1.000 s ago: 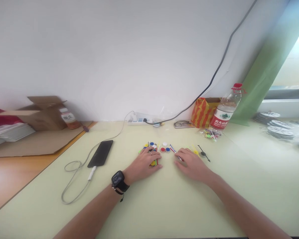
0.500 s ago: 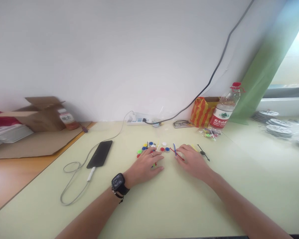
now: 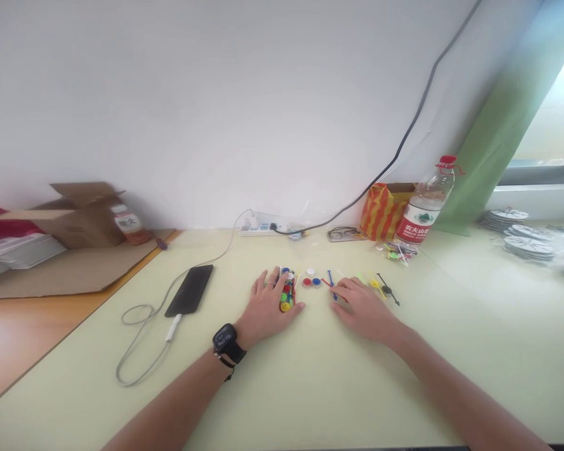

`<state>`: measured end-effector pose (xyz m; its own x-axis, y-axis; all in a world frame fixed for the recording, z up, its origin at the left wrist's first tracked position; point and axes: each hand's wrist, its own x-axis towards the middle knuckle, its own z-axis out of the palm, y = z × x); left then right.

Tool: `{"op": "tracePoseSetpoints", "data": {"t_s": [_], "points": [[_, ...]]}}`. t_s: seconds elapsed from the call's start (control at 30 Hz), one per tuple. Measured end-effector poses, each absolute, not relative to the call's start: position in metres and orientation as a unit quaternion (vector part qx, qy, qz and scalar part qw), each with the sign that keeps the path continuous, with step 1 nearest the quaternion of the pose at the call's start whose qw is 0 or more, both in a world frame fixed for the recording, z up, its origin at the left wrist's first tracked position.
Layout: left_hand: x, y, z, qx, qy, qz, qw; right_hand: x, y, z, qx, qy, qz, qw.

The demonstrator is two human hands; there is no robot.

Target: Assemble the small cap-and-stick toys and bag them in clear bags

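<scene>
My left hand (image 3: pixel 266 308) lies on the table with fingers spread, its palm and fingers partly covering a cluster of small round plastic pieces (image 3: pixel 286 305) in blue, white, red, green and yellow. Thin coloured arrow-shaped strips show among them. Just right of that cluster, a white, a red and a blue round piece (image 3: pixel 316 282) sit together. My right hand (image 3: pixel 363 311) rests palm down, fingers stretched and a little apart, its fingertips at a crossed blue arrow (image 3: pixel 330 277) and red arrow. Beyond its knuckles lie a yellow arrow (image 3: pixel 375 285) and a black arrow (image 3: pixel 388 290).
A black phone (image 3: pixel 190 291) on a white cable lies at left. Against the wall are a power strip (image 3: pixel 258 229), glasses (image 3: pixel 342 233), a striped bag (image 3: pixel 380 213) and a large water bottle (image 3: pixel 423 210). Stacked white discs (image 3: pixel 529 248) stand right; a cardboard box (image 3: pixel 87 219) stands left.
My left hand has shifted left and spread its fingers, uncovering more round pieces, which are now bunched closer together. My right hand has barely moved; the yellow arrow beyond it shows more.
</scene>
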<state>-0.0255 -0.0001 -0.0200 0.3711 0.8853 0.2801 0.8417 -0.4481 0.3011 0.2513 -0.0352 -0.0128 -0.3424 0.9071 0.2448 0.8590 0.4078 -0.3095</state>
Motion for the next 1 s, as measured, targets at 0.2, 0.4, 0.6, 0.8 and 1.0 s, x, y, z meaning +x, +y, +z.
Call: {"op": "tracePoseSetpoints", "data": {"t_s": [0.2, 0.4, 0.6, 0.8, 1.0], "points": [[-0.03, 0.002, -0.021, 0.844, 0.503, 0.171, 0.071, 0.25, -0.035, -0.012, -0.557, -0.804, 0.08, 0.194], [-0.03, 0.004, -0.012, 0.837, 0.517, 0.16, 0.082, 0.25, -0.033, -0.009, -0.561, -0.8, 0.086, 0.197], [-0.033, 0.013, -0.008, 0.855, 0.479, 0.187, 0.063, 0.252, -0.035, -0.009, -0.56, -0.802, 0.094, 0.186], [-0.035, 0.018, -0.011, 0.868, 0.453, 0.197, 0.055, 0.251, -0.034, -0.011, -0.566, -0.798, 0.097, 0.183], [-0.033, 0.015, -0.009, 0.869, 0.445, 0.217, 0.028, 0.253, -0.032, -0.013, -0.567, -0.796, 0.095, 0.19]]}}
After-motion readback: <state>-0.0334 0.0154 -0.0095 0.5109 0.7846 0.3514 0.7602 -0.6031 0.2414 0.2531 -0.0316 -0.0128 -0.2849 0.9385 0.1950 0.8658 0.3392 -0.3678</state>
